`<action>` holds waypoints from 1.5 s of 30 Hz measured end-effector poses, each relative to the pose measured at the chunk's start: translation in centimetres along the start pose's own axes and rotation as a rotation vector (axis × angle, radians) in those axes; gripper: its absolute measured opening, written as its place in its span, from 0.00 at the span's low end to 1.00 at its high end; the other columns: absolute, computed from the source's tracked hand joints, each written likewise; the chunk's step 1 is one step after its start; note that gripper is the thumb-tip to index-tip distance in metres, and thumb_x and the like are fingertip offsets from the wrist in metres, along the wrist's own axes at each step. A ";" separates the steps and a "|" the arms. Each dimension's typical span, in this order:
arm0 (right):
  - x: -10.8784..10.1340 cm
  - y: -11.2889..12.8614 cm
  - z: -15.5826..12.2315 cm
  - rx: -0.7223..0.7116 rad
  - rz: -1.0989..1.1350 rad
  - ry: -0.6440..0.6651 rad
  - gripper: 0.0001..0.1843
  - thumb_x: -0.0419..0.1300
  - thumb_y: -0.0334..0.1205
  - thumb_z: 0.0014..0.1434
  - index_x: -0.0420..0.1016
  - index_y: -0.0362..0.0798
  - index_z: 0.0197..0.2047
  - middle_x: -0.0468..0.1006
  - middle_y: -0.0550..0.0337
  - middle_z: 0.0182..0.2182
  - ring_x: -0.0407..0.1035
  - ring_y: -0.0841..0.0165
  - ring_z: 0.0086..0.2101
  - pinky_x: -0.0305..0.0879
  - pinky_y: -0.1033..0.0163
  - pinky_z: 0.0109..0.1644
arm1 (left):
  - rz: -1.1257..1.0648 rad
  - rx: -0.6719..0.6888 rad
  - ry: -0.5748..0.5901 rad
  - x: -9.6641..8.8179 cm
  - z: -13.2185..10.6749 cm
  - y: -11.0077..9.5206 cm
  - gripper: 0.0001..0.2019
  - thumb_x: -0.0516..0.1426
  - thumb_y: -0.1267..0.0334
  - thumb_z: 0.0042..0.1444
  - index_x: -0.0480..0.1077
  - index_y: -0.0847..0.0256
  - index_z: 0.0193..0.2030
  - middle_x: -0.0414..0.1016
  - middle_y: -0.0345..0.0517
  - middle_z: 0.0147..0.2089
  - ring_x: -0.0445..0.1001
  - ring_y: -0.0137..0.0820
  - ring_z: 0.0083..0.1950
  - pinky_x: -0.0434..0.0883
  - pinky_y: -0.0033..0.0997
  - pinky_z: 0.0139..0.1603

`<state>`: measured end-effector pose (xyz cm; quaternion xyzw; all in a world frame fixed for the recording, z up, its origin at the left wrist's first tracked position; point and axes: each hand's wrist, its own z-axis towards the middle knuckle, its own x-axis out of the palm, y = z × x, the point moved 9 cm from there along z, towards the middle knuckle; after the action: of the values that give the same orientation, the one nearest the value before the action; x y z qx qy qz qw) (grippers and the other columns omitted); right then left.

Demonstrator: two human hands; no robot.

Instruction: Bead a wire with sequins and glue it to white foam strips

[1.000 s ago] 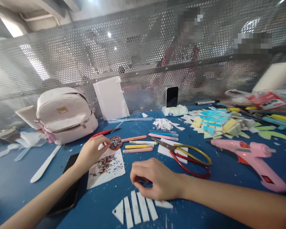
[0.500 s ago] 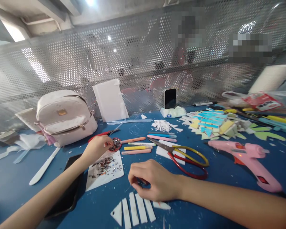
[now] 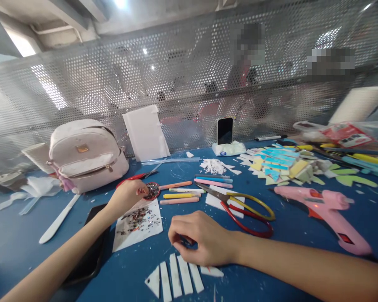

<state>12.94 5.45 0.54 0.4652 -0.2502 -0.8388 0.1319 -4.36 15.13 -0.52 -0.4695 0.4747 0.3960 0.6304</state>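
Observation:
My left hand (image 3: pixel 127 197) pinches a small round red lid (image 3: pixel 152 190) filled with glitter, held over a white paper sheet (image 3: pixel 137 223) strewn with glitter. My right hand (image 3: pixel 201 239) rests curled on the blue table (image 3: pixel 271 272), fingers closed on something small and dark that I cannot make out. Just in front of that hand lies a row of white foam strips (image 3: pixel 176 281). Several pastel markers (image 3: pixel 181 195) lie beyond the lid.
Red and yellow scissors (image 3: pixel 242 209), a pink glue gun (image 3: pixel 324 209), a pile of coloured foam scraps (image 3: pixel 280 165), a white backpack (image 3: pixel 85 155), a black phone (image 3: pixel 91 251) under my left forearm, another phone (image 3: pixel 225 131) propped upright. A perforated metal screen (image 3: pixel 176 84) backs the table; people sit behind it.
Both hands stay nearly still; the left hand has closed slightly more over the glitter lid. The view has shifted a little.

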 end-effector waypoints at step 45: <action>-1.1 -3.6 -0.2 0.316 0.166 -0.135 0.07 0.57 0.27 0.53 0.63 0.47 0.31 0.64 0.69 0.23 0.56 0.77 0.22 0.53 0.71 0.26 | -0.966 -0.124 -0.185 3.0 -8.8 -6.6 0.09 0.60 0.71 0.51 0.70 0.56 0.40 0.75 0.41 0.35 0.75 0.30 0.37 0.75 0.29 0.41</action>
<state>13.75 8.89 -0.78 0.4005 -0.4247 -0.8046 0.1086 0.57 5.12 -2.94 -0.6353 0.1204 0.1258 0.7524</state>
